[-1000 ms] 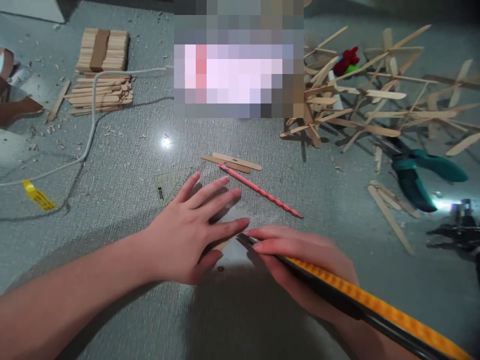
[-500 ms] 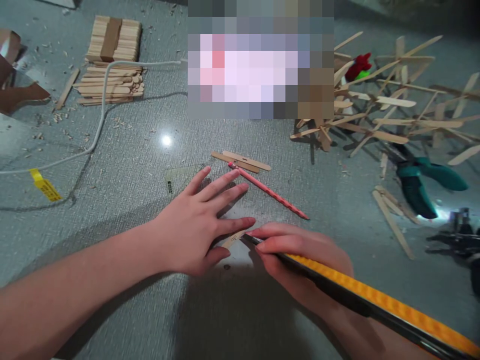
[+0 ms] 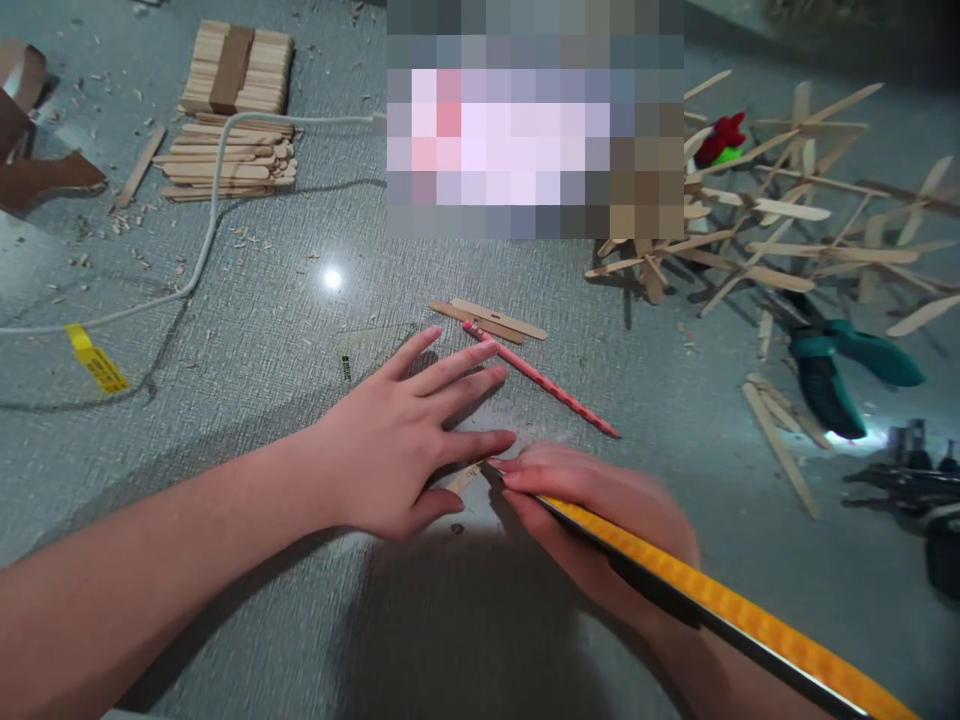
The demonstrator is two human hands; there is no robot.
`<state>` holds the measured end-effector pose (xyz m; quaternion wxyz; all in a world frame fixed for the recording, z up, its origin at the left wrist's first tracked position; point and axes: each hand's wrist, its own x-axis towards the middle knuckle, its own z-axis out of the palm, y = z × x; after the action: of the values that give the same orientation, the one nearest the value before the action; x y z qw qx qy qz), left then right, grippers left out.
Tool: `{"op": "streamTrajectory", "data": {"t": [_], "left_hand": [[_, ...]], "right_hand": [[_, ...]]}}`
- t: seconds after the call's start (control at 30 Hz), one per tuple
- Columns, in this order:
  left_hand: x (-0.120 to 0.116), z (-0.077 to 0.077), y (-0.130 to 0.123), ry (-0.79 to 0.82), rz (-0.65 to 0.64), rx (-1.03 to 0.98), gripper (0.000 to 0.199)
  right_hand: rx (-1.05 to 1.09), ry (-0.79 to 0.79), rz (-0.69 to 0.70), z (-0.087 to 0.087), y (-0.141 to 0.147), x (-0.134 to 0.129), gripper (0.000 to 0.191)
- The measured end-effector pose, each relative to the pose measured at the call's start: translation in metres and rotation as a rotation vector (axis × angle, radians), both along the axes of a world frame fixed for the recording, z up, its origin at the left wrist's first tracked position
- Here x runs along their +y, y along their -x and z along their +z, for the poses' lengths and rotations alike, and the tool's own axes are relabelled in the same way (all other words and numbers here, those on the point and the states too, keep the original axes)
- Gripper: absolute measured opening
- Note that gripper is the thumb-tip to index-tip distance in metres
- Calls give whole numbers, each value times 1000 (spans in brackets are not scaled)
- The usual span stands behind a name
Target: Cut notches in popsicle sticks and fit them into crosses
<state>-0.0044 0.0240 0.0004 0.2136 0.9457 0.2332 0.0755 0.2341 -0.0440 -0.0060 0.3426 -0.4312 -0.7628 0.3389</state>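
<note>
My left hand [image 3: 397, 435] lies flat with its fingers spread, pressing down on a small wooden craft stick [image 3: 467, 479]. A short part of that stick, bearing dark marks, shows between thumb and forefinger; the rest is hidden under the hand. Closed around a yellow-and-black utility knife [image 3: 645, 545], my right hand [image 3: 592, 510] keeps the knife's tip at the stick's exposed end. The blade itself is mostly covered by the fingers. Just beyond my left fingertips are a pink pencil [image 3: 551, 385] and two loose craft sticks [image 3: 506, 318].
Bundled craft sticks [image 3: 240, 70] lie at the back left behind a white cable [image 3: 215, 200]. A clear plastic piece [image 3: 367, 350] is beside my left hand. At right are joined sticks [image 3: 787, 240], green-handled pliers [image 3: 829, 385] and a black device [image 3: 907, 480]. A blurred block covers the back middle.
The knife has tilted slightly and its tip has shifted a little against the stick, my right hand moving with it. My left hand keeps its spread pose. The whole view has shifted slightly.
</note>
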Motion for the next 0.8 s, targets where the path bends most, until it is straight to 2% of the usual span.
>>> {"op": "streamTrajectory", "data": {"t": [0.53, 0.8], "left_hand": [[0, -2, -1, 20, -23, -13, 60], [-1, -1, -1, 46, 38, -6, 63]], "right_hand": [[-12, -50, 45, 2, 5, -3, 26], [-1, -69, 63, 2, 7, -1, 26]]}}
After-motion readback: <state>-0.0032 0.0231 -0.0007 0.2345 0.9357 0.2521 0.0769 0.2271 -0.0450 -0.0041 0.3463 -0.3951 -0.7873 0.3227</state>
